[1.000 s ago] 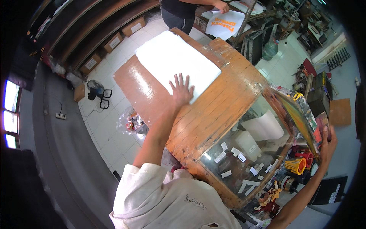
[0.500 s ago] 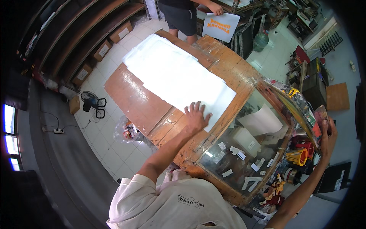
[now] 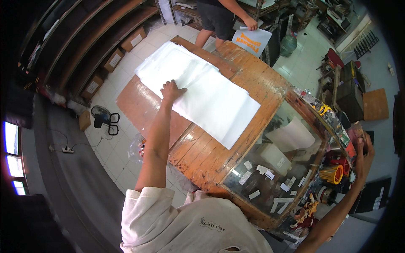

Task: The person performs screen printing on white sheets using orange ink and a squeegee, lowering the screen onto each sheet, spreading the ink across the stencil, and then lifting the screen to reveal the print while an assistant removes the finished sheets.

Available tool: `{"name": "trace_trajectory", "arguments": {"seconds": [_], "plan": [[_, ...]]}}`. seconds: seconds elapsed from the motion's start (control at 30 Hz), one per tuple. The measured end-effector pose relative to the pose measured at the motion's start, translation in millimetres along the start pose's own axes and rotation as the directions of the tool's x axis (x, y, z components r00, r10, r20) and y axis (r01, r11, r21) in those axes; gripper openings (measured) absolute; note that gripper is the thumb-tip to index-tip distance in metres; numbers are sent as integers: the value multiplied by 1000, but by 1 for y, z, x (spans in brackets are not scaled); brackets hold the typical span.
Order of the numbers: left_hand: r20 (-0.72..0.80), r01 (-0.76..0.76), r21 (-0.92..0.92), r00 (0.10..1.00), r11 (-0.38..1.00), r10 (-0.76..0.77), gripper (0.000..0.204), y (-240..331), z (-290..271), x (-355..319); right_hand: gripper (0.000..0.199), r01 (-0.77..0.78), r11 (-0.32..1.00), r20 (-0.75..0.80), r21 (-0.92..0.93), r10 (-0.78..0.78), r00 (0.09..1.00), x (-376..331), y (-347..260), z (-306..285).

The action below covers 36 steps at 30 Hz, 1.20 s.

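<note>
A layered pile of white sheets [image 3: 211,101] lies across the wooden table. My left hand [image 3: 172,91] rests on the pile's left edge, thumb stretched out and fingers apart, holding nothing. Far to the right, my right hand [image 3: 365,151] is closed around the outer edge of a raised, tilted frame [image 3: 333,120], which shows almost edge-on. Part of its grip is hidden. Below that frame, a glass pane [image 3: 261,189] is set into the table, with small white label pieces and a curled pale sheet [image 3: 293,133] about it.
A person [image 3: 217,17] stands beyond the table, one hand on a white sheet with orange lettering [image 3: 252,41]. Paint-stained tins, including a yellow one [image 3: 331,173], stand by the table's right side. A black fan [image 3: 103,117] is on the floor at left, near shelves [image 3: 90,38].
My left hand has slid from the pile's near end up to its left edge. The other person and their printed sheet have shifted rightward. My right hand keeps its hold on the frame.
</note>
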<state>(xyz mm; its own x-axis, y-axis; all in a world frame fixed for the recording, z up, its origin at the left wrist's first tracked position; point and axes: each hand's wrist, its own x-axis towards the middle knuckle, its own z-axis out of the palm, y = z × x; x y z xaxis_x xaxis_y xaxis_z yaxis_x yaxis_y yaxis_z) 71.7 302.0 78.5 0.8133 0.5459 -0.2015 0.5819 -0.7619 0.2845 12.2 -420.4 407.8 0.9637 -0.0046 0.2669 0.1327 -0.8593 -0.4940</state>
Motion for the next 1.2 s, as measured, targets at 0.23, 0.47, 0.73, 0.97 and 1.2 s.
{"name": "trace_trajectory", "arguments": {"seconds": [0.23,0.47,0.73,0.97,1.2], "plan": [[-52,-190,-53,981,980,187,99,-3,21,12,52,0,998,-31,-60,-2,1000,-8,-3,3],[28,-481,109,876,870,481,31,31,-25,-7,41,60,945,-165,-321,-118,979,-17,-23,9],[-47,78,-984,759,-162,649,46,82,-171,-121,42,134,949,-156,-286,-184,971,-18,-38,3],[-211,-845,-128,535,520,818,30,85,-210,-177,41,22,959,-155,-283,-68,986,-17,-35,1],[-138,-642,350,684,682,716,31,82,-231,-185,44,126,971,-166,-204,-161,973,-12,-30,6]]}}
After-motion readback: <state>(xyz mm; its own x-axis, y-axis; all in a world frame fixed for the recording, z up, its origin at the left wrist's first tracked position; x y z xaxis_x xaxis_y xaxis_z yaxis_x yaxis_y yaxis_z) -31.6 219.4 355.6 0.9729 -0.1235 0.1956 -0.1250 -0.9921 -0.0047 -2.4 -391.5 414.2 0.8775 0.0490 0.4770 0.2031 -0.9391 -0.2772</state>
